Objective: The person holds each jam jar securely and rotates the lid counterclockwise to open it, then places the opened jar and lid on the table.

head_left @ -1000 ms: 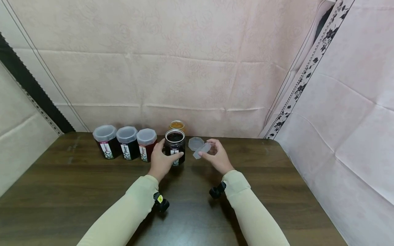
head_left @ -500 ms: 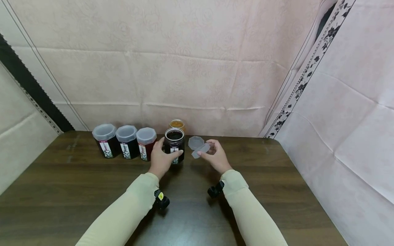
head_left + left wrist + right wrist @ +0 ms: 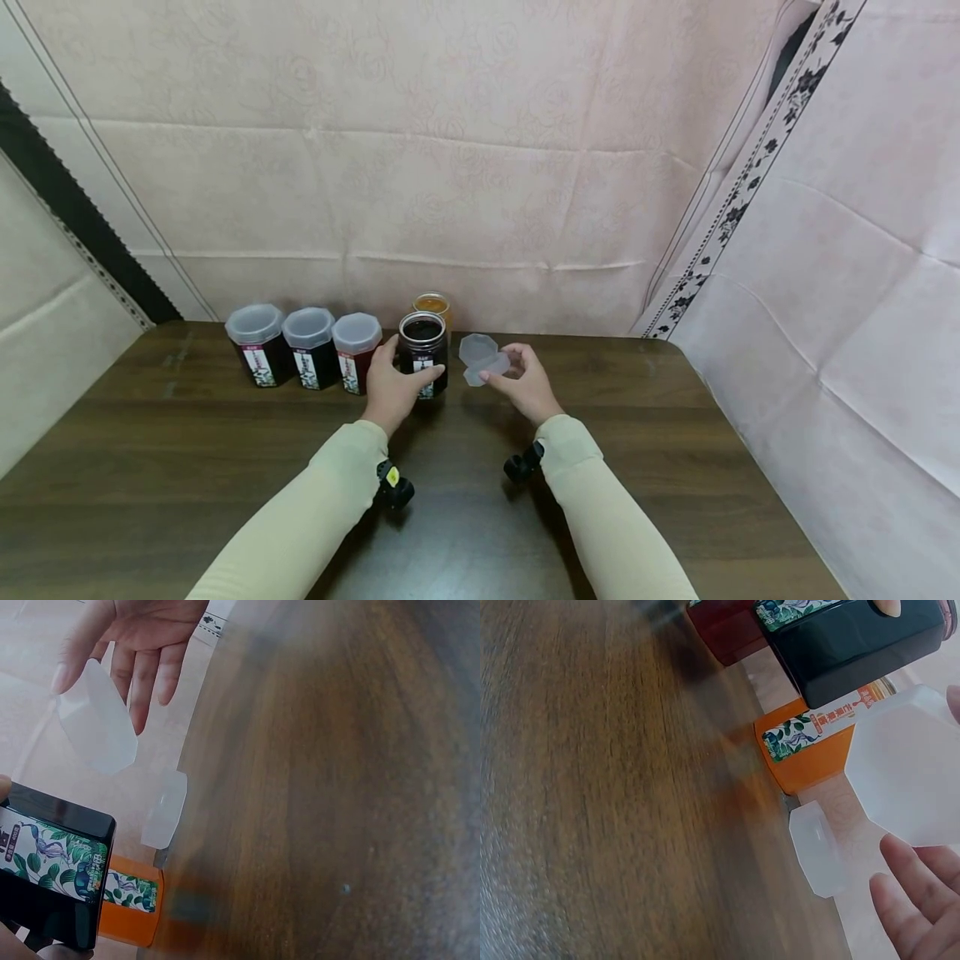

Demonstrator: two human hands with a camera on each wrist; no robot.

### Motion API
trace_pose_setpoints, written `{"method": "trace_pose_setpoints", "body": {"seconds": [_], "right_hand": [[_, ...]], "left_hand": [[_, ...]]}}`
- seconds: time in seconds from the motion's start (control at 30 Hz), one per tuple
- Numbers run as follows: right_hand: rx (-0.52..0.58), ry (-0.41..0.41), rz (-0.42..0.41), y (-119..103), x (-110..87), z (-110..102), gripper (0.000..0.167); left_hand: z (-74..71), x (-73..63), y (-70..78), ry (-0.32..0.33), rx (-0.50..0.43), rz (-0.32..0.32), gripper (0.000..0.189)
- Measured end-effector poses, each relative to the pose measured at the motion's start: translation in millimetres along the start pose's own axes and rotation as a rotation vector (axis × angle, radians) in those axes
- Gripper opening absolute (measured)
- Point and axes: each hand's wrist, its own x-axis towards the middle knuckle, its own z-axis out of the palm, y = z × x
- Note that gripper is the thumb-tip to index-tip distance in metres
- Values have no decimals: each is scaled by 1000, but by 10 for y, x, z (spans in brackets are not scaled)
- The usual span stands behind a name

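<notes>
My left hand grips a dark jar with no lid, thumb across its front. In the left wrist view the dark jar appears raised off the tabletop. To its right, my right hand pinches a translucent octagonal lid by its edge. This held lid is tilted in the air in the right wrist view. Behind it, a second translucent lid lies on the table. An uncovered jar of orange contents stands behind the dark one, partly hidden.
Three lidded jars stand in a row at the left: two dark, one dark jar outermost and another jar beside it, then a reddish jar close to my left hand. A cloth wall rises behind the wooden table.
The held lid has turned flatter and shifted slightly left with my right hand. The dark jar has moved slightly left and up in the head view, still in my left hand's grip.
</notes>
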Motion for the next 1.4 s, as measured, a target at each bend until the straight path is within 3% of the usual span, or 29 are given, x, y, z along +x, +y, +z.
{"method": "trace_pose_setpoints", "body": {"seconds": [0.27, 0.73, 1.07, 1.3, 1.4], "right_hand": [[47, -12, -6, 25, -1, 1, 59], [84, -21, 9, 65, 10, 30, 54], [93, -43, 47, -219, -131, 6, 57], [61, 1, 67, 100, 52, 42, 63], [32, 28, 67, 109, 51, 50, 60]], "left_hand": [[4, -5, -4, 1, 1, -9, 84], [29, 18, -33, 19, -14, -6, 82], [31, 28, -46, 13, -21, -16, 81], [49, 48, -56, 7, -21, -23, 81], [56, 50, -57, 9, -28, -22, 80]]}}
